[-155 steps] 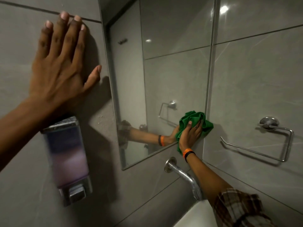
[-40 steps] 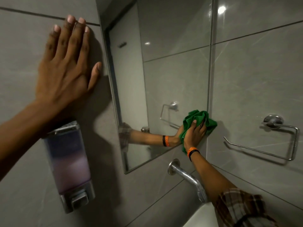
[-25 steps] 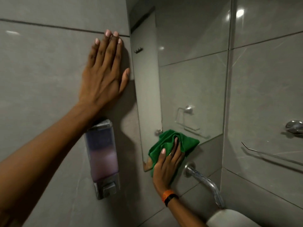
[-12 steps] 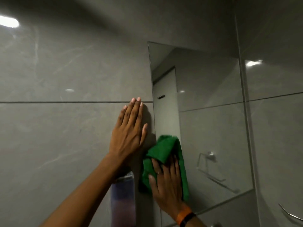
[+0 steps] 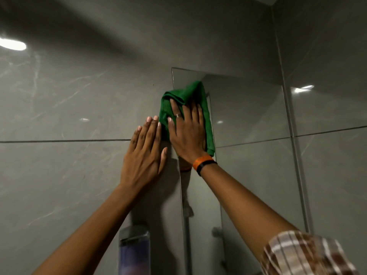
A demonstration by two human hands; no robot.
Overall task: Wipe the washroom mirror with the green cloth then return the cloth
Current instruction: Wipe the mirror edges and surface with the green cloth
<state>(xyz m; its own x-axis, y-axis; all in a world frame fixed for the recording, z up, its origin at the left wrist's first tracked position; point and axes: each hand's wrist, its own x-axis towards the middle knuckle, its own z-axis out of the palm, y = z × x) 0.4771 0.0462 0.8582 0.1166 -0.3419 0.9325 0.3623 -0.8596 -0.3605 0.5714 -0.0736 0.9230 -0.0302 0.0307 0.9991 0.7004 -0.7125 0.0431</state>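
Observation:
A frameless mirror [image 5: 248, 120] hangs on the grey tiled wall. The green cloth [image 5: 184, 98] is bunched against the mirror's upper left edge, partly overlapping the tile. My right hand [image 5: 186, 132], with a ring and an orange and black wristband, lies flat on the cloth with fingers spread, pressing it to the glass. My left hand [image 5: 145, 155] rests flat and open on the tile just left of the mirror, holding nothing, its fingertips next to the cloth.
A wall-mounted soap dispenser [image 5: 134, 251] sits below my left forearm at the bottom edge. The corner with the right-hand tiled wall [image 5: 327, 155] runs just right of the mirror. Ceiling light glare shows on the tiles.
My right hand has carried the cloth from the mirror's lower edge up along its left side to the upper left corner. My view has tilted upward. The left hand stays on the tile.

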